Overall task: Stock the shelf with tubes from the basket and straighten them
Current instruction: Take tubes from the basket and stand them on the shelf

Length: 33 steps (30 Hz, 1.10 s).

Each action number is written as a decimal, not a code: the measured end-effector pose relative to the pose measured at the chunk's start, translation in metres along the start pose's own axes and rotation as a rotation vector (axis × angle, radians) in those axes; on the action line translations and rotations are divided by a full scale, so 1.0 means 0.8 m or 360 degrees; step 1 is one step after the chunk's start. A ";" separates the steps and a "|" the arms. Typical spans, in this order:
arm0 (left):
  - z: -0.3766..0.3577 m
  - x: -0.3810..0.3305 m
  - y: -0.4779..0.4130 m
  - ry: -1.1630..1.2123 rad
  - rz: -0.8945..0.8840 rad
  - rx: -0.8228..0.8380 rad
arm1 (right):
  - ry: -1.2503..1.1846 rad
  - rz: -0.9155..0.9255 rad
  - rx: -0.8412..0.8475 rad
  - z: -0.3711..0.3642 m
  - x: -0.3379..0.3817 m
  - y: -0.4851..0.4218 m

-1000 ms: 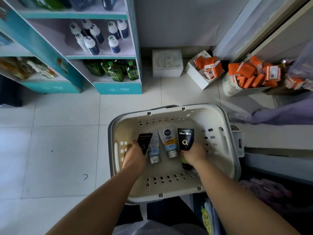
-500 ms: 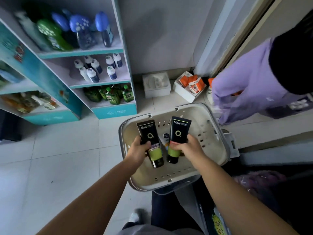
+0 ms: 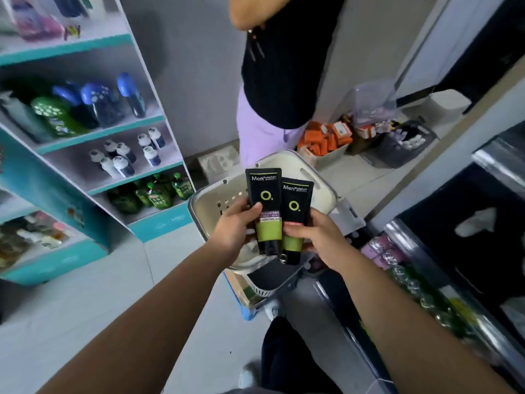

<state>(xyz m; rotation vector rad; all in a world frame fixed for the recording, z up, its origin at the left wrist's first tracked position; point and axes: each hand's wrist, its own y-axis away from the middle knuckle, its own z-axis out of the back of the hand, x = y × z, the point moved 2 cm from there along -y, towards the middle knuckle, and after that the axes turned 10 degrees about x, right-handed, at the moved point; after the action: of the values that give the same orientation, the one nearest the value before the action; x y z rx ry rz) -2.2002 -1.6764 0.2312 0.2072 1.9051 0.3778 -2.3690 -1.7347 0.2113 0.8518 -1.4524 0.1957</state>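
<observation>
1. Head view, hands: my left hand (image 3: 233,226) is clenched round the lower half of the left Mentholatum tube (image 3: 264,200). The thumb lies across its front just under the green ring mark and the other fingers are hidden behind it.
2. Head view, other hand: my right hand (image 3: 319,237) grips the right Mentholatum tube (image 3: 297,209). The thumb presses on the front at the top of the green band, and a finger runs up the tube's right edge.
3. Where the tubes are: both are held upright in the air in front of the basket (image 3: 322,194), flat crimped ends up and caps down. They sit edge to edge, with the left one a little higher. I cannot tell whether they actually touch.
4. Tube make: soft flattened plastic, glossy black above, a lime-green band lower down and a round black cap at the foot. White "Men" lettering sits over a green ring.
5. The basket is cream hard plastic with rounded corners, small square holes in its walls and a slot handle near the rim.
6. To the left stands the shelf unit (image 3: 159,224), teal-edged with pale boards. It carries green bottles (image 3: 159,194) lowest, white bottles with dark bases (image 3: 125,159) above them, and blue-capped bottles (image 3: 98,100) higher up.
7. Beyond the basket another person stands in lilac trousers (image 3: 260,137). Beside them a tub holds orange cartons (image 3: 326,137).
</observation>
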 end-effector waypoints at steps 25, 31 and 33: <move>-0.403 0.059 0.089 -0.0413 0.0091 0.1212 | -0.0275 0.0417 -0.1158 0.179 -0.025 0.434; -0.521 0.095 0.149 -0.0425 0.0067 0.1483 | -0.0224 0.0505 -0.1343 0.216 -0.036 0.574; -0.559 0.107 0.172 -0.0422 0.0051 0.1548 | -0.0187 0.0514 -0.1391 0.227 -0.039 0.619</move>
<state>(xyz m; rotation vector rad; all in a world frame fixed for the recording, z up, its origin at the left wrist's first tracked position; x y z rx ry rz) -2.6533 -1.5924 0.3491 0.8776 1.6807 -0.5654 -2.8125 -1.4868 0.3547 -0.0846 -1.5720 -0.2488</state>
